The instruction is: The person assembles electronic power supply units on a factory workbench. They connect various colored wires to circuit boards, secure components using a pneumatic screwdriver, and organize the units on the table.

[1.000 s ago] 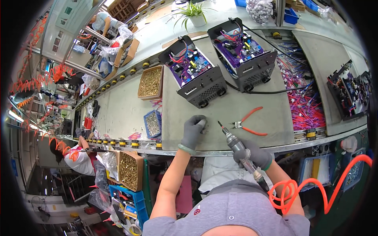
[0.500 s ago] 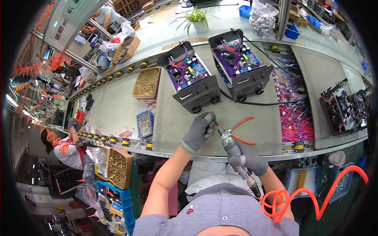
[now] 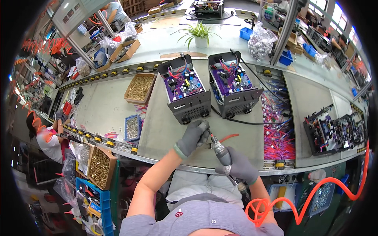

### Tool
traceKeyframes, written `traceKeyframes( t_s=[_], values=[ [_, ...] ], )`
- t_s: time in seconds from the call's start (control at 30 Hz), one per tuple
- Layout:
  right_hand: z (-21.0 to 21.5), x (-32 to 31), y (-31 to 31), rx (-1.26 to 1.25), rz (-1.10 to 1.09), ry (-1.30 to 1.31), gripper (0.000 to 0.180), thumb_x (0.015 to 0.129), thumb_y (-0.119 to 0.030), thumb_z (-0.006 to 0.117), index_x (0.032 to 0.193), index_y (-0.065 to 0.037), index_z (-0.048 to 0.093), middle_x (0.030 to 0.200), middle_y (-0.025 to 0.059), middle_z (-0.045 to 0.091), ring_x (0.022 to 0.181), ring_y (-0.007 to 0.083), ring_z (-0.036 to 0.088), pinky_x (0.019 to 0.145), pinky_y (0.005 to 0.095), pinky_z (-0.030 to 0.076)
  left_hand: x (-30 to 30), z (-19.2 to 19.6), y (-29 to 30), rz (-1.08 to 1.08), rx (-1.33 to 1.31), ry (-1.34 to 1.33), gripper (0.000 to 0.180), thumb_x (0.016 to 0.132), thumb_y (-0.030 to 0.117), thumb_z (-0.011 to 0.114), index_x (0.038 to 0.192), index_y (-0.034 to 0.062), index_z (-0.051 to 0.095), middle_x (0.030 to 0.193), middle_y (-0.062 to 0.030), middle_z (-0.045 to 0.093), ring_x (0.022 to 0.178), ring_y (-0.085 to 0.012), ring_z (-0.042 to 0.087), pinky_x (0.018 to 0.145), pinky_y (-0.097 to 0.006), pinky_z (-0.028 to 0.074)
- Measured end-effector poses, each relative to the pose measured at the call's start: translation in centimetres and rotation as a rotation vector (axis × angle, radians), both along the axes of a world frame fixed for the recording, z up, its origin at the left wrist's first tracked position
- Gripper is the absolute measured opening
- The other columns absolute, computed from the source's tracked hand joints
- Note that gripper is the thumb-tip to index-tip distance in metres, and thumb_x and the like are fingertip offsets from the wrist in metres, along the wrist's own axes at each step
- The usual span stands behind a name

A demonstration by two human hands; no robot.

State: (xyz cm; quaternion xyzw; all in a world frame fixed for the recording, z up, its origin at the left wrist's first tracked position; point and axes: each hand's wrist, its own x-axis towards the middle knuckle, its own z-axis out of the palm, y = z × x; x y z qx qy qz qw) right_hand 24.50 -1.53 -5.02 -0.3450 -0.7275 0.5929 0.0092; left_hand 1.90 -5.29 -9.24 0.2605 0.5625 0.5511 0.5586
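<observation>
My gloved right hand (image 3: 241, 167) is wrapped round an air screwdriver (image 3: 222, 154), its bit pointing up and left. My gloved left hand (image 3: 191, 139) is closed right at the bit's tip, just in front of the left unit; what its fingers pinch is too small to make out. Beside the screwdriver lies an orange-handled hand tool (image 3: 229, 137), partly covered by it. Two black-cased units stand side by side beyond my hands, a left unit (image 3: 189, 103) and a right unit (image 3: 242, 100), tops off, with purple circuit boards and coloured wires showing.
Left are a box of brass-coloured screws (image 3: 139, 87) and a blue bin of silvery parts (image 3: 132, 128). Pink and purple wires (image 3: 277, 137) fill a gap at right, before more open units (image 3: 334, 131). An orange coiled hose (image 3: 315, 196) hangs at my right; a potted plant (image 3: 201, 37) stands behind.
The whole view has shifted, so the bench sits lower and further left in it. The screwdriver now covers more of the orange-handled tool. Both hands keep their holds.
</observation>
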Motion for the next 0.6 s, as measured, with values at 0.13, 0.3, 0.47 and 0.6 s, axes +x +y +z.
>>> traceKeyframes(
  t_s=[0.13,0.3,0.47,0.6],
  values=[
    [-1.3,-0.2,0.1,-0.116,-0.016,0.066,0.077,0.067,-0.039,0.079,0.127,0.000,0.052,0.100,0.0117,0.062,0.088,0.0236,0.061,0.080,0.0364,0.049,-0.1,-0.8,0.1,0.054,0.045,-0.058,0.026,0.100,0.030,0.050,0.088,0.0077,0.052,0.057,0.0002,0.049,0.039,-0.0071,0.037,0.035,-0.024,0.027],
    [-3.1,-0.2,0.0,-0.379,-0.005,0.264,0.076,0.072,-0.040,0.074,0.131,-0.001,0.049,0.090,0.0116,0.062,0.074,0.0200,0.062,0.065,0.0314,0.051,-0.3,-0.1,-0.3,0.058,0.071,-0.037,0.025,0.100,0.030,0.051,0.089,0.0077,0.052,0.057,0.0000,0.050,0.040,-0.0069,0.039,0.036,-0.023,0.028],
    [-3.4,-0.7,-0.5,-0.998,-0.111,0.462,0.068,0.077,-0.037,0.068,0.132,-0.003,0.046,0.076,0.0091,0.057,0.055,0.0123,0.056,0.045,0.0223,0.044,-0.4,0.1,-0.5,0.121,0.073,-0.041,0.026,0.099,0.032,0.052,0.089,0.0083,0.054,0.060,-0.0002,0.053,0.043,-0.0069,0.044,0.037,-0.022,0.031],
    [-1.9,-1.7,0.0,-0.279,0.049,0.260,0.070,0.074,-0.039,0.072,0.127,-0.001,0.047,0.088,0.0060,0.056,0.073,0.0143,0.056,0.064,0.0289,0.049,-1.0,0.8,-1.0,0.101,0.010,0.031,0.028,0.099,0.035,0.053,0.089,0.0088,0.056,0.063,-0.0004,0.055,0.046,-0.0071,0.048,0.038,-0.022,0.033]
  ],
)
